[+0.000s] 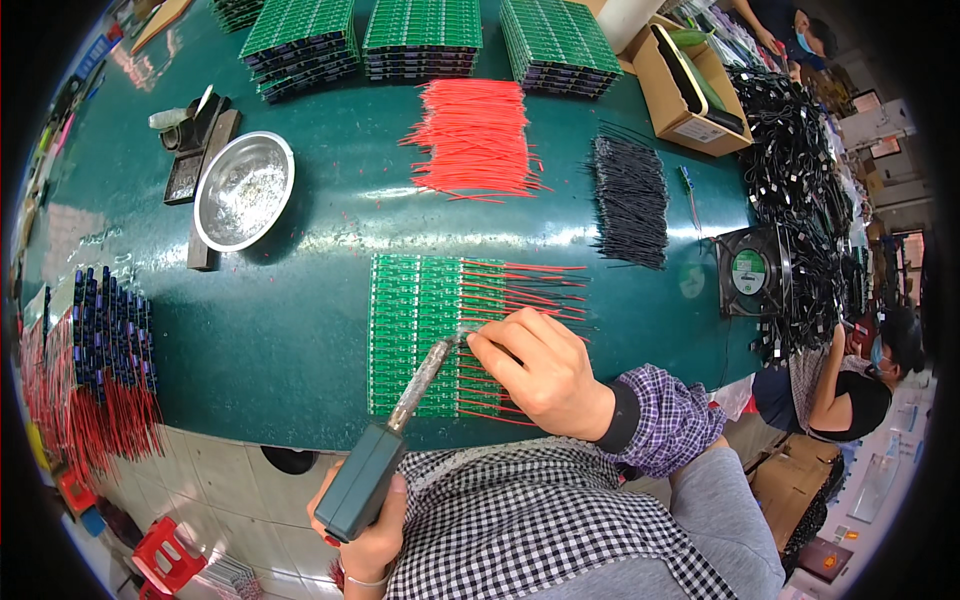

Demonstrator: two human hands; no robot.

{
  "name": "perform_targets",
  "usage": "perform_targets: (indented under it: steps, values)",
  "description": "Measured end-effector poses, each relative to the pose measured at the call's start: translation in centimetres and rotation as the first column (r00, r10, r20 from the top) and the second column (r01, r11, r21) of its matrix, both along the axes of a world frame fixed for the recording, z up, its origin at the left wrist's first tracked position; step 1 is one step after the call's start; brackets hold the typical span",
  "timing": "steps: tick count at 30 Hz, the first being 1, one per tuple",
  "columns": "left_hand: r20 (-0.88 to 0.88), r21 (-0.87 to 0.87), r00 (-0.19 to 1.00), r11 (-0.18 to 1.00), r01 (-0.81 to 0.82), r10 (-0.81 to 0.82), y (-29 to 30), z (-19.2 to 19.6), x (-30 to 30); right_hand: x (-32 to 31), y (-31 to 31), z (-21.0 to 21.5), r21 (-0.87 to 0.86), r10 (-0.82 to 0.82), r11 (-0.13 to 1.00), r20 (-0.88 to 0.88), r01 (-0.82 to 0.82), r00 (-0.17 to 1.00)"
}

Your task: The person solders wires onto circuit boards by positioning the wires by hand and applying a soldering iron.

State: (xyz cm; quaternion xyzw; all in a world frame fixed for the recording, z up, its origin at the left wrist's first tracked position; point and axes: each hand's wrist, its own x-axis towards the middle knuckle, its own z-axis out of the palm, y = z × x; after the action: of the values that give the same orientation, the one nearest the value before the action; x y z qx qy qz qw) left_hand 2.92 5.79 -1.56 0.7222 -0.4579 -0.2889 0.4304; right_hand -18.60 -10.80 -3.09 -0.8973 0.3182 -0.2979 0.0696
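Table: dark green top, bearing everything listed below; its near edge ran just in front of the circuit board.
Circuit board: green panel, flat on the table near its front edge; the landmark for this list.
Board stacks: three piles of green boards, far behind the circuit board at the back of the table.
Red wires: loose heap, behind the circuit board.
Black wires: loose heap, behind and right of the circuit board.
Bowl: round, metal, behind and left of the circuit board.
Fan: small, black, square, well right of the circuit board.
Soldering iron: grey handle off the front edge, tip resting over the circuit board's middle.
Right hand: over the circuit board's right side, fingers pinched together on a thin wire beside the iron's tip.
Left hand: in front of the circuit board, fingers wrapped tight round the soldering iron's handle.
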Motion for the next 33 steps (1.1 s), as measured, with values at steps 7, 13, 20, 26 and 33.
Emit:
perform_targets:
  steps: [7,13,20,26,33]
  values:
    - [-0.033,0.009,0.998,0.998,-0.062,0.062,0.9,-0.39,0.15,0.02,0.09,-0.08,0.0,-0.006,1.0,-0.003,0.007,1.0]
    - [0.006,-0.056,0.997,0.995,-0.081,0.082,0.67,-0.47,-0.3,0.02,0.3,-0.21,0.001,-0.008,1.0,0.045,0.008,0.999]
    - [0.032,-0.06,0.998,0.997,-0.057,0.059,0.79,-0.32,-0.09,0.02,0.77,0.11,-0.023,-0.015,1.0,0.047,0.016,0.999]
    - [-0.01,-0.061,0.998,0.997,-0.055,0.054,0.64,-0.03,-0.26,-0.06,0.77,0.08,-0.034,-0.019,0.999,0.011,0.019,1.0]
    - [0.012,-0.026,1.0,1.0,0.005,-0.004,0.73,0.19,0.0,-0.04,0.84,-0.1,-0.021,-0.01,1.0,0.016,0.011,1.0]
